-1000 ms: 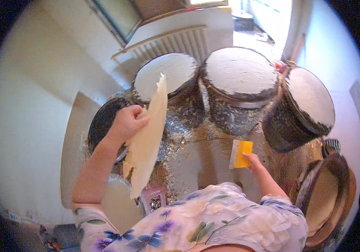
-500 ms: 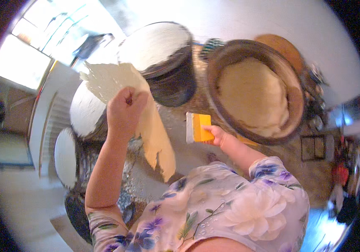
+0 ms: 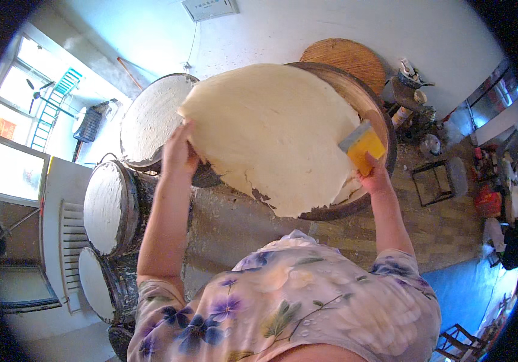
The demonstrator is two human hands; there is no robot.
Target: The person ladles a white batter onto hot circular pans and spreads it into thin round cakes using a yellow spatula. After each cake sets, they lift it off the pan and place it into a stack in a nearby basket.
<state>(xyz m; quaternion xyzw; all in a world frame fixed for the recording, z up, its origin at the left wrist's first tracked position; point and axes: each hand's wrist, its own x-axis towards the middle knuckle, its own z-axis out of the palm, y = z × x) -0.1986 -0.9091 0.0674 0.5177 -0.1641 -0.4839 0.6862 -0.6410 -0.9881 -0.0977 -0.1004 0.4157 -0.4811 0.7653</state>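
The right hand has its fingers closed around a yellow scraper, which lies against the right edge of a large, thin, pale round sheet. The left hand grips the sheet's left edge, it seems with the fingers curled behind it, so the sheet hangs tilted over a wide round basket tray. Farther to the left stand dark drums with flat white tops, and a round woven lid leans on the far wall.
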